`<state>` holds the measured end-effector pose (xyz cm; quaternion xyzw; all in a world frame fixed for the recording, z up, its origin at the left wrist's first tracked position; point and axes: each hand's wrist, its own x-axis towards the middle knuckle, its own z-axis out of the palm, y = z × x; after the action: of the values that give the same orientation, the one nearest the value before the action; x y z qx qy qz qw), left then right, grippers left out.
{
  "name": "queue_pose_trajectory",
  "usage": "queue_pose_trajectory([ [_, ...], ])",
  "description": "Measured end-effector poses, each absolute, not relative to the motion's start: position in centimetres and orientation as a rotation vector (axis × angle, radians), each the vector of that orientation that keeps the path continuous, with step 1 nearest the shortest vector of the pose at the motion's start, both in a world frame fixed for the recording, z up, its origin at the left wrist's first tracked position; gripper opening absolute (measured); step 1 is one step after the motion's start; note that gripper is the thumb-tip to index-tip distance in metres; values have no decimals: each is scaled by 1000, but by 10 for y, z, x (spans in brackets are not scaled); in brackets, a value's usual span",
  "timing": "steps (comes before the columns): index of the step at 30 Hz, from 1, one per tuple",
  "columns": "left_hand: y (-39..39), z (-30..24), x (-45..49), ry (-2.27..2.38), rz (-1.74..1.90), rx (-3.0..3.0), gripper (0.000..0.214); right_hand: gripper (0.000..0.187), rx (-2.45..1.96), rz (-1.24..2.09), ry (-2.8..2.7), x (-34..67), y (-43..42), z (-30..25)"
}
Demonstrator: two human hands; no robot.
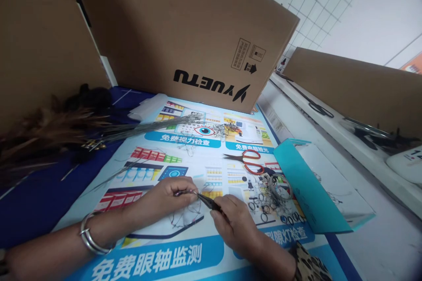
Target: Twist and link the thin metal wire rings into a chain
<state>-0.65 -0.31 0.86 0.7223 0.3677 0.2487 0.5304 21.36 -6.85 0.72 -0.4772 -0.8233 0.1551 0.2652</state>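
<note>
My left hand [180, 191] pinches a small, thin piece that looks like wire with a few beads; its exact kind is too small to tell. My right hand [235, 224] is wrapped round a pair of pliers [208, 202], whose dark jaws point left and meet the piece at my left fingertips. Fine wirework [184, 219] shows below the hands, just above or on the printed sheet. Beyond my right hand lie red-handled scissors [252, 161], blades to the left. Beside them is a heap of wire coils and small rings [272, 195].
A large cardboard box [184, 30] walls off the back. Bundled wire stems [151, 126] and brown feathery pieces [42, 127] lie at left. A turquoise box [296, 189] stands open at right, beside a white ledge [329, 118]. A printed sheet [184, 158] covers the table.
</note>
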Motion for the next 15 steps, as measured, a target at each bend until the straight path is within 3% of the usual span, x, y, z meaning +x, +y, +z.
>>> queue_pose_trajectory([
  [15, -1, 14, -9, 775, 519, 1415, 24, 8, -1338, 797, -2081, 209, -70, 23],
])
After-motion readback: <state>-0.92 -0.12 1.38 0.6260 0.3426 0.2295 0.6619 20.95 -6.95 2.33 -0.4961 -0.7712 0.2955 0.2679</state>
